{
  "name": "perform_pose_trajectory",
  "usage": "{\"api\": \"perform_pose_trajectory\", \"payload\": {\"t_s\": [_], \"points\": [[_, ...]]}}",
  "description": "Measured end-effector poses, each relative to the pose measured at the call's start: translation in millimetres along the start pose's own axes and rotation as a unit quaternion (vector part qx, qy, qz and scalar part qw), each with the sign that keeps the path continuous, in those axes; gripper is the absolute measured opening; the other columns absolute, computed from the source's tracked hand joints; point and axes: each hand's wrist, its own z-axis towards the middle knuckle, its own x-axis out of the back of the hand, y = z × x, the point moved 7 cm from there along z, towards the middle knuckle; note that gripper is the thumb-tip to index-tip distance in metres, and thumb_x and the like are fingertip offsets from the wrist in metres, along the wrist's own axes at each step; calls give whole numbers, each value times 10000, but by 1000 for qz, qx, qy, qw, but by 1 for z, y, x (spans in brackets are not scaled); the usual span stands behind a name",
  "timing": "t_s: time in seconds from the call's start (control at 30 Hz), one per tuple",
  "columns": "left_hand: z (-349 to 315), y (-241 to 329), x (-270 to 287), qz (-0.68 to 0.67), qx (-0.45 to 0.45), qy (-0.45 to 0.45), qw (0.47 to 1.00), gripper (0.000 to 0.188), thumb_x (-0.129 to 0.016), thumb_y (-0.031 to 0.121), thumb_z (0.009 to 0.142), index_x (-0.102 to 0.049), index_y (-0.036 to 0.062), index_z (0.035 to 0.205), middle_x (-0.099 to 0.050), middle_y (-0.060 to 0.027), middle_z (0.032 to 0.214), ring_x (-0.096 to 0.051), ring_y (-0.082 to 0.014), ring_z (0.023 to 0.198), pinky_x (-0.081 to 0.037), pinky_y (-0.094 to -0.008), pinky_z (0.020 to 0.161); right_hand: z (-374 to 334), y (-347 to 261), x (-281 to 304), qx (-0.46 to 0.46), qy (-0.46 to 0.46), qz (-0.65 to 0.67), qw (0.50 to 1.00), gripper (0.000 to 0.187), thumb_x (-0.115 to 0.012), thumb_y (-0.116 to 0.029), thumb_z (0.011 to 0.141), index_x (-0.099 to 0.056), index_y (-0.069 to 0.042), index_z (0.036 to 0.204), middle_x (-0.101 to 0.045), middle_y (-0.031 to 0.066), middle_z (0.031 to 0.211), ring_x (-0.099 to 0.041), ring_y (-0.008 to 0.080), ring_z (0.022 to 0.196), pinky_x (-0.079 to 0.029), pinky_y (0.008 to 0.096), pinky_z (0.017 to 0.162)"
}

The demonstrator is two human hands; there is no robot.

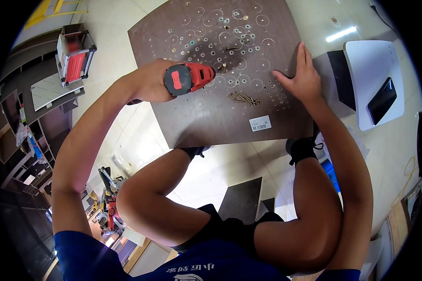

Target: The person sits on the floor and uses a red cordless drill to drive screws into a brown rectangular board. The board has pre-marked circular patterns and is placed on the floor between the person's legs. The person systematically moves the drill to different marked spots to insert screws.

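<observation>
My left hand (152,82) is wrapped round the handle of a red and black cordless drill (185,78). The drill's nose points right over a dark brown board (183,119) that lies in front of me, marked with many drilled holes and scribed circles. Close to the drill's tip a brass-coloured screw (224,65) shows on the board. My right hand (305,77) rests at the board's right edge, thumb and fingers spread. Between the hands lies a loose pile of brass-coloured screws (244,98). Another screw (232,48) lies farther back.
A white label (260,123) is stuck near the board's front edge. On the right, a black phone (382,100) lies on a white-topped stool (361,61). Dark shelving (56,126) lines the left, with tools (110,210) by my left knee. A dark panel (239,199) is between my legs.
</observation>
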Motion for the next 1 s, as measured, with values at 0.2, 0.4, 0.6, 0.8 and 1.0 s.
{"api": "perform_pose_trajectory", "payload": {"t_s": [0.2, 0.4, 0.6, 0.8, 1.0], "points": [[0, -3, -9, -21, -51, 30, 998, 351, -674, 14, 720, -677, 50, 1069, -728, -156, 901, -696, -350, 869, -543, -418, 792, 1, -2, 1, 2, -2, -5, 1000, 1229, -825, -634, 753, -252, 47, 1600, -465, 246, 1529, -650, 441, 1205, -594, 495, 907], [3, -3, -1, -1, 15, -20, 1000, 370, -685, 15, 728, -693, 66, 1094, -739, -154, 930, -704, -344, 884, -548, -413, 804, 0, -1, 1, 4, -1, -1, 1000, 1229, -818, -644, 758, -249, 43, 1603, -461, 249, 1530, -650, 446, 1202, -597, 500, 893], [2, 6, -3, -8, -47, 17, 999, 390, -678, 20, 741, -700, 70, 1128, -744, -173, 959, -713, -364, 909, -555, -422, 815, 0, 2, -1, 1, -7, -6, 1000, 1232, -818, -645, 757, -243, 40, 1605, -459, 250, 1536, -650, 445, 1206, -594, 500, 902], [1, 4, -4, -8, -36, 7, 999, 394, -668, 20, 745, -694, 63, 1135, -741, -183, 960, -715, -367, 917, -560, -434, 822, -1, 1, -2, -2, -4, -10, 1000, 1230, -819, -641, 756, -245, 40, 1605, -460, 249, 1539, -647, 443, 1216, -589, 501, 922], [1, 2, -4, -2, -24, 2, 1000, 380, -671, 13, 726, -685, 44, 1104, -723, -169, 921, -688, -339, 868, -550, -422, 790, 0, 1, -1, 4, 4, -12, 1000, 1239, -828, -640, 743, -253, 40, 1603, -469, 243, 1534, -647, 436, 1219, -592, 496, 916]]}}
